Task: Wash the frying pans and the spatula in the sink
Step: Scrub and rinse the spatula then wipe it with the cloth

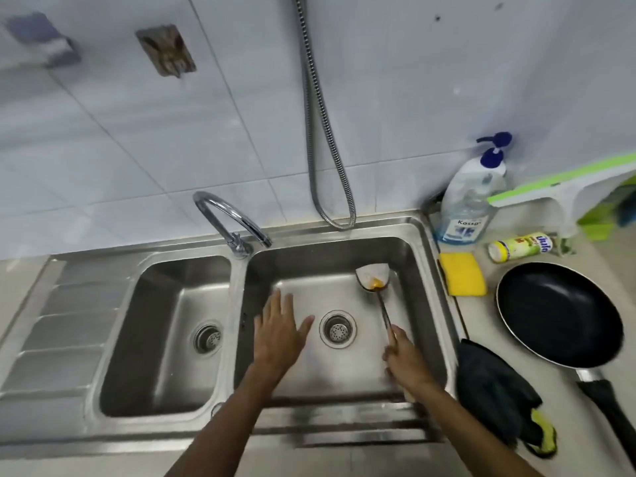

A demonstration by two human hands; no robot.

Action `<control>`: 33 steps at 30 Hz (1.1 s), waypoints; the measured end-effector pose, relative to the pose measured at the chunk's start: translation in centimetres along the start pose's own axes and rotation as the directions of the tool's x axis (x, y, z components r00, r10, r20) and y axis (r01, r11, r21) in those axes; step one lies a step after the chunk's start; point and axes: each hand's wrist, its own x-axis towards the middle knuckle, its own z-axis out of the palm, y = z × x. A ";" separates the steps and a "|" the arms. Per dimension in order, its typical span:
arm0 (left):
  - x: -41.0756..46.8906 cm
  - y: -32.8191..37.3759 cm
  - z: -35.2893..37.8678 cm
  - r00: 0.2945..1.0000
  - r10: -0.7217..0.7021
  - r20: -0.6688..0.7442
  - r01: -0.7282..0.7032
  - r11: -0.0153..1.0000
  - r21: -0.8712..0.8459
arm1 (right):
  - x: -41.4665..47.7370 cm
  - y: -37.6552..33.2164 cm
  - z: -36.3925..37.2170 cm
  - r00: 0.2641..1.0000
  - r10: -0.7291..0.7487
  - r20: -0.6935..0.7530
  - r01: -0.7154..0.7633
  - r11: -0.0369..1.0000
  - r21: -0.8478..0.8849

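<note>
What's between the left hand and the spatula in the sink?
Head view: only the drain strainer lies between the left hand and the spatula; otherwise bare steel.

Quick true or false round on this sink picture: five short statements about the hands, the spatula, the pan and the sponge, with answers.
1. The right hand grips the spatula by its handle. True.
2. The spatula's blade is clean. False: orange residue sits on it.
3. The frying pan lies inside the sink. False: it rests on the counter to the right of the sink.
4. The left hand is open and holds nothing. True.
5. The yellow sponge sits in the left basin. False: it lies on the counter, between the sink and the frying pan.
</note>
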 end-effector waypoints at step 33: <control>11.8 -8.2 -3.2 0.973 -0.086 -0.216 0.045 0.981 -0.188 | -6.6 -11.1 5.6 0.946 -0.238 0.220 0.264 0.959 -0.098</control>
